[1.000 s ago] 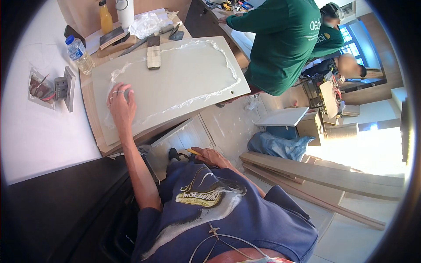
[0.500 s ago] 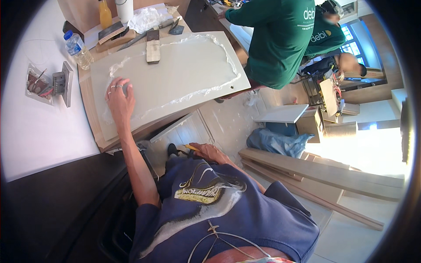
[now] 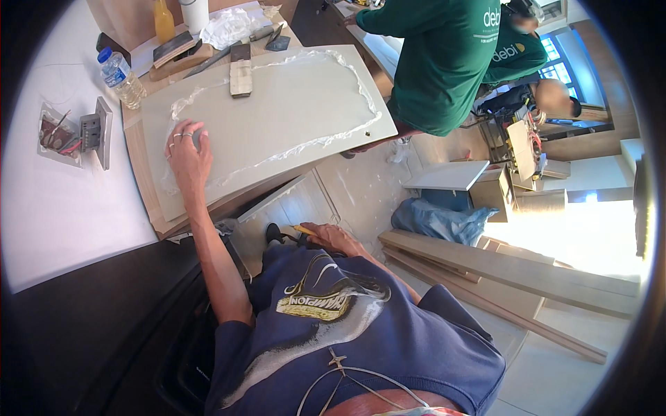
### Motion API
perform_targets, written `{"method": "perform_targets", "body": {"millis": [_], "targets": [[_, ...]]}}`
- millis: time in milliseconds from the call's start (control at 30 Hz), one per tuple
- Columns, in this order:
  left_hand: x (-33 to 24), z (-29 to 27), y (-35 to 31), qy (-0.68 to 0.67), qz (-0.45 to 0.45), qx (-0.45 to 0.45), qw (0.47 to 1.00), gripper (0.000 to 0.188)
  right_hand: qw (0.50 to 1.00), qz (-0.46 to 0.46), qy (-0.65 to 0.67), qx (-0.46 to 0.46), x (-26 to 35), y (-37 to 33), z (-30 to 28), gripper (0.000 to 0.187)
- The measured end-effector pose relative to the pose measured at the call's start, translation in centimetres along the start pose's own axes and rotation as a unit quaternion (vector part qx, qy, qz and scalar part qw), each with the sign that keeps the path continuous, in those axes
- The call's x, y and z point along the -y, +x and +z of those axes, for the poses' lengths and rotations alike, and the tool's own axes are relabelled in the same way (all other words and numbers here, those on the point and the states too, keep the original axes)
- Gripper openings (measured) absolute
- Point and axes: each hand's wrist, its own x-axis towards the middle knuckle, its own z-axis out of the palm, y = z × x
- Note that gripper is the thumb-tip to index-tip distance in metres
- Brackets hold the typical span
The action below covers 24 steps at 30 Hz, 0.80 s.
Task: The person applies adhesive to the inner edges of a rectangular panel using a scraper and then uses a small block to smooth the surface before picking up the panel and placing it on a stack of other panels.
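My left hand (image 3: 189,158), with rings on it, rests at the left end of a flat pale grey panel (image 3: 270,114). Its fingers curl around something greyish that I cannot make out. Smeared white paste (image 3: 291,151) runs in a rough loop near the panel's edges, partly beneath that hand. Low beside my body, my right hand (image 3: 334,238) is closed on a slim yellow tool (image 3: 302,229), whose kind is unclear. A block (image 3: 241,78), half dark and half pale, lies across the panel's far edge.
Behind the panel are a water bottle (image 3: 121,78), an orange bottle (image 3: 164,22), a sanding block (image 3: 175,48) and crumpled white plastic (image 3: 229,26). An opened wall socket (image 3: 94,132) hangs at left. A co-worker in green (image 3: 444,69) stands across; long boards (image 3: 506,260) lie right.
The view has shifted very slightly. My left hand stays at nearly the same spot on the panel, and my right hand still grips the yellow tool.
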Motion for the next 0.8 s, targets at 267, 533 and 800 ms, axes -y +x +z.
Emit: {"method": "perform_targets", "body": {"millis": [267,533,800], "targets": [[0.3,0.0,0.2,-0.011,0.019,0.0,1.0,0.022,0.999,0.028,-0.034,0.024,-1.1,0.9,1.0,0.049],[0.2,1.0,0.4,-0.043,0.067,-0.015,0.997,0.021,1.0,0.007,-0.011,-0.001,-2.2,0.5,0.7,0.049],[-0.3,0.7,0.1,-0.021,0.049,0.034,0.998,0.023,0.998,0.043,-0.008,-0.049,-2.2,-0.8,0.3,0.048]]}}
